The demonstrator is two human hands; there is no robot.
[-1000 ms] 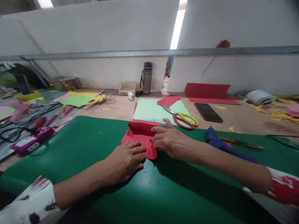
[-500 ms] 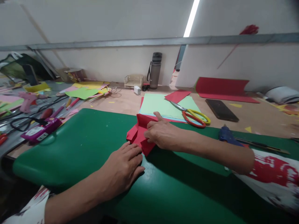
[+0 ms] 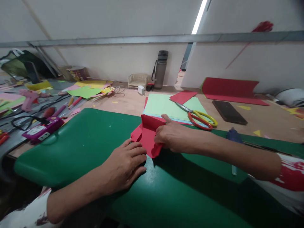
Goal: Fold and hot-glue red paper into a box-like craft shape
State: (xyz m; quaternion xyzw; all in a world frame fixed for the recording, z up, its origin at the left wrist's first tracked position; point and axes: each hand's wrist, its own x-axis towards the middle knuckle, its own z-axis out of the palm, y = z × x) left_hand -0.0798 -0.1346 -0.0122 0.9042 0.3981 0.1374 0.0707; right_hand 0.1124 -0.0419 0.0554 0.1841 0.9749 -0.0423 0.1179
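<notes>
A folded piece of red paper (image 3: 147, 139) lies on the green mat (image 3: 99, 136), with raised flaps along its far and right sides. My left hand (image 3: 124, 164) rests palm down at its near left edge, fingers stretched out and touching the paper. At the right side, my right hand (image 3: 174, 134) has its fingers curled on the raised flap, the index finger pointing away along the top. Part of the paper is covered by this hand.
Behind the paper lie scissors (image 3: 201, 120) on light green sheets (image 3: 158, 104). A phone (image 3: 229, 112) and a blue glue gun (image 3: 234, 135) are at right. A bottle (image 3: 161, 71) stands by the wall. A purple power strip (image 3: 44, 129) sits at left.
My right hand has shifted slightly right along the red paper, uncovering more of its middle. The right flap now looks more curled. My left hand stays at the near left edge.
</notes>
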